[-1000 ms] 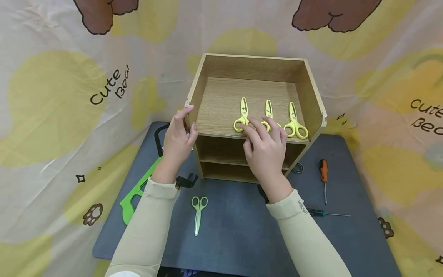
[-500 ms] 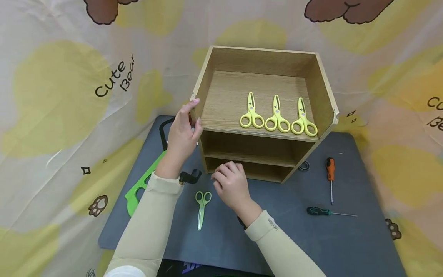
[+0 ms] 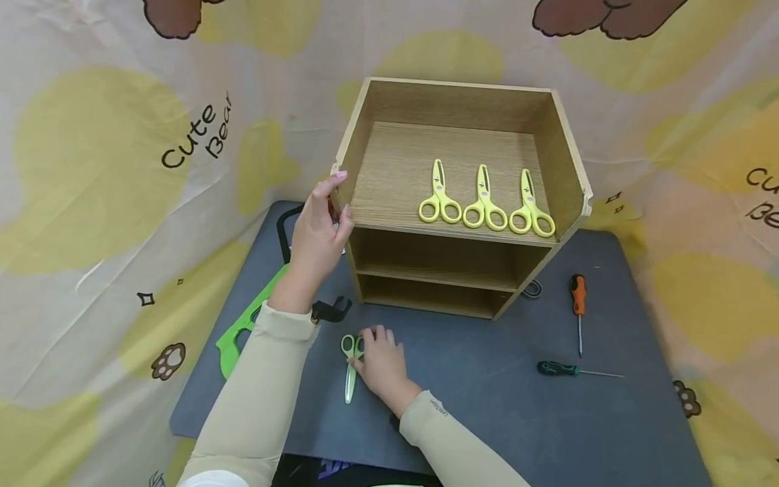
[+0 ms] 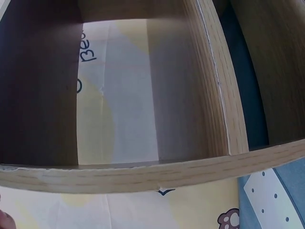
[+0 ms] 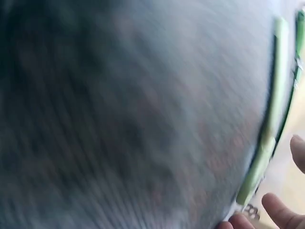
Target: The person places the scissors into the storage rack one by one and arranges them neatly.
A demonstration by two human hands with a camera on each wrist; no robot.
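My left hand (image 3: 319,233) holds the left side panel of a wooden shelf unit (image 3: 395,230), its index fingertip over the front edge. In the left wrist view the unit's wooden edge (image 4: 143,179) crosses the frame, with a fingertip at lower left. Pale green scissors (image 3: 349,385) lie on the table, handles toward the shelf. My right hand (image 3: 383,368) is right at their handles and partly overlaps one loop. The right wrist view shows its fingers (image 5: 281,212) spread apart beside the scissors (image 5: 274,100). Three yellow scissors (image 3: 484,203) lie in a row on the unit's top level.
A green-handled saw (image 3: 249,318) lies at the table's left, partly behind the left arm. On the right are an orange screwdriver (image 3: 578,297) and a dark green screwdriver (image 3: 556,368). A dark coil (image 3: 533,289) sits beside the unit. A patterned cloth (image 3: 122,169) hangs behind.
My right hand has left the yellow scissors on the top level and moved down and left to the pale green scissors. My left hand stays at the unit's left side.
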